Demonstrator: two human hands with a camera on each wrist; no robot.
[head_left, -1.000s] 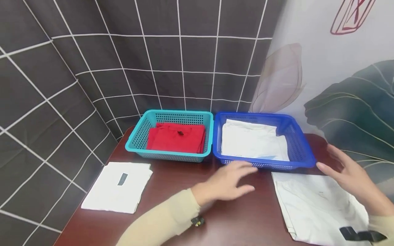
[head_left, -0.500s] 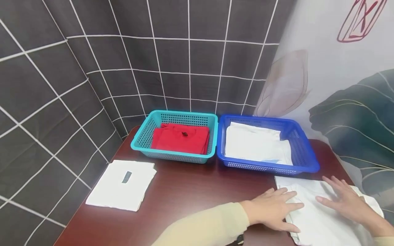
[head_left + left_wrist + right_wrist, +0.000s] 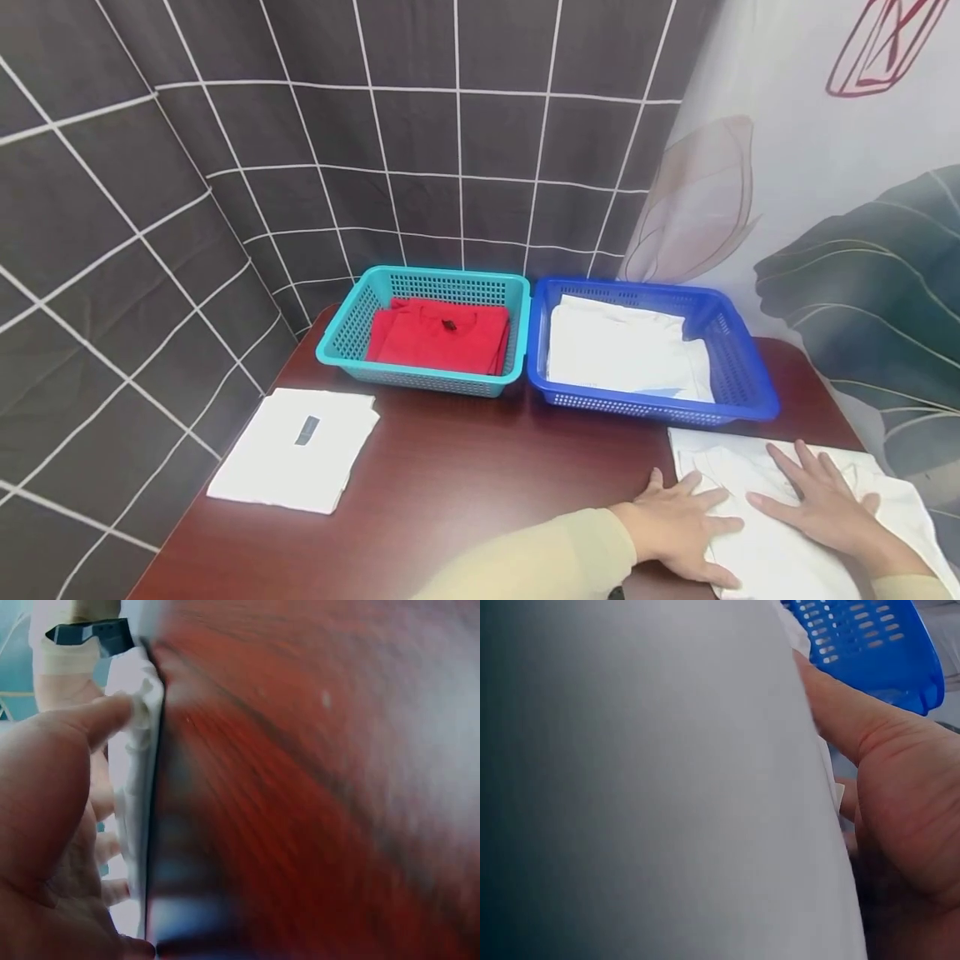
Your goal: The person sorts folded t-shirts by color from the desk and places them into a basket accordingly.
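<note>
A white folded shirt point(image 3: 757, 554) lies at the table's right front in the head view. Across its left edge my left hand point(image 3: 678, 525) rests with fingers spread. My right hand point(image 3: 828, 508) lies farther right on the same cloth, its fingers also splayed. Seen from the left wrist, the left thumb point(image 3: 112, 716) touches the shirt's edge close over the tabletop. White cloth point(image 3: 675, 787) fills most of the right wrist view, with the right thumb point(image 3: 847, 705) against it.
A teal basket point(image 3: 420, 381) holds folded red clothing point(image 3: 450, 337). Beside it, a blue basket point(image 3: 757, 367) contains white folded cloth point(image 3: 622, 346). Another folded white garment point(image 3: 292, 458) with a dark label lies at the left of the brown table point(image 3: 420, 500). Dark grid curtain point(image 3: 495, 133) hangs behind.
Both hands have come down onto the white shirt, the left one travelling right from the table's middle. The right hand has since slid slightly left. The view shifted a little.
</note>
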